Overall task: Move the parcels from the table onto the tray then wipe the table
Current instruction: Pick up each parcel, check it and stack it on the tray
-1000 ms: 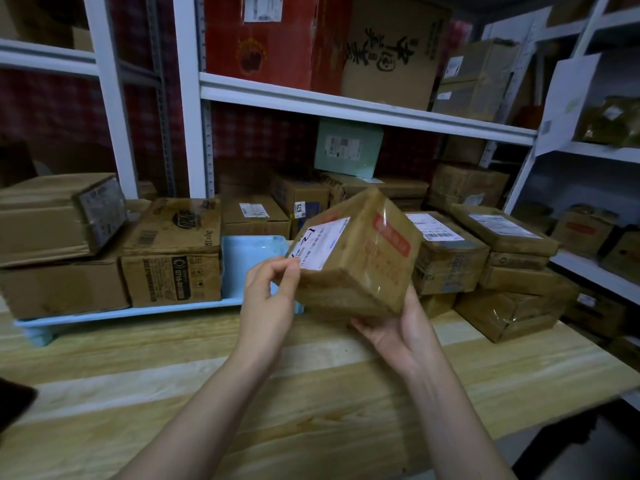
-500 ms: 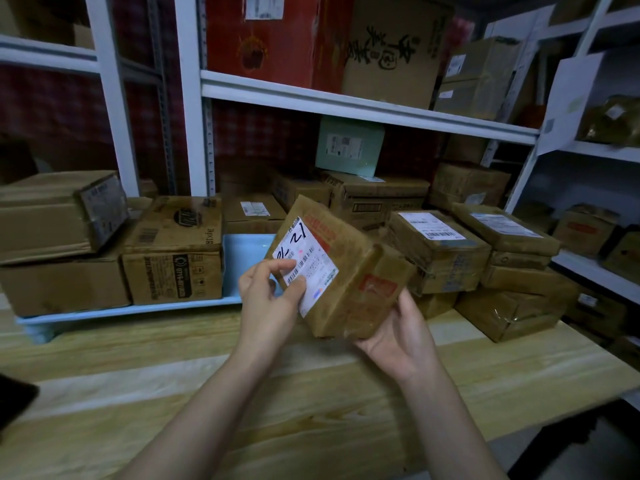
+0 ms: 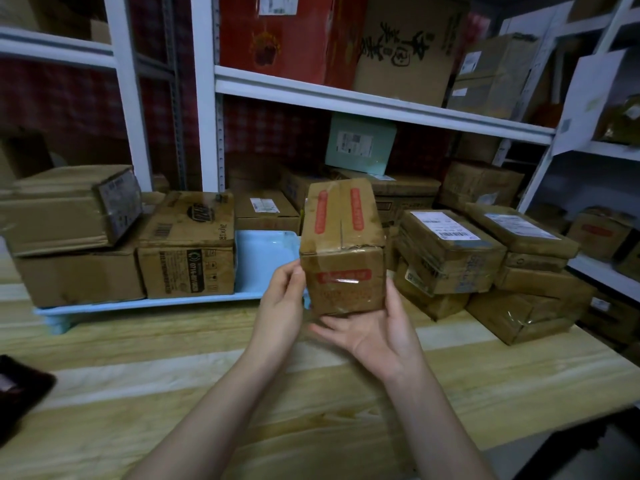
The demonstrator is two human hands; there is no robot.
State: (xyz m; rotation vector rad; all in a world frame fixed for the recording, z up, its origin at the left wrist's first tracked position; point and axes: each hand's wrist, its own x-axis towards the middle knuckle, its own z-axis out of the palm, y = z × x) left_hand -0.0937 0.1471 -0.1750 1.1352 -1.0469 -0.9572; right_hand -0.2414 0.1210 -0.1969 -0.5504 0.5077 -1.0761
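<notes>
A brown taped parcel point(image 3: 343, 244) with red printed strips hangs above the wooden table point(image 3: 311, 410), in front of the light blue tray point(image 3: 266, 258). My left hand point(image 3: 282, 303) grips its left side. My right hand point(image 3: 374, 330) cups it from beneath, thumb up its right side. Its white label is turned out of sight. On the tray's left part stand several cardboard boxes point(image 3: 187, 244). A stack of parcels point(image 3: 485, 265) lies on the table to the right.
White metal shelving point(image 3: 346, 95) full of boxes rises behind the table. More shelves point(image 3: 602, 271) with parcels stand at the right. A dark object point(image 3: 17, 389) lies at the table's left edge. The table's front edge falls away at bottom right.
The parcel has been rotated in my hands: the white label face turned away and the end with red strips now faces me. It sits more upright and slightly farther right.
</notes>
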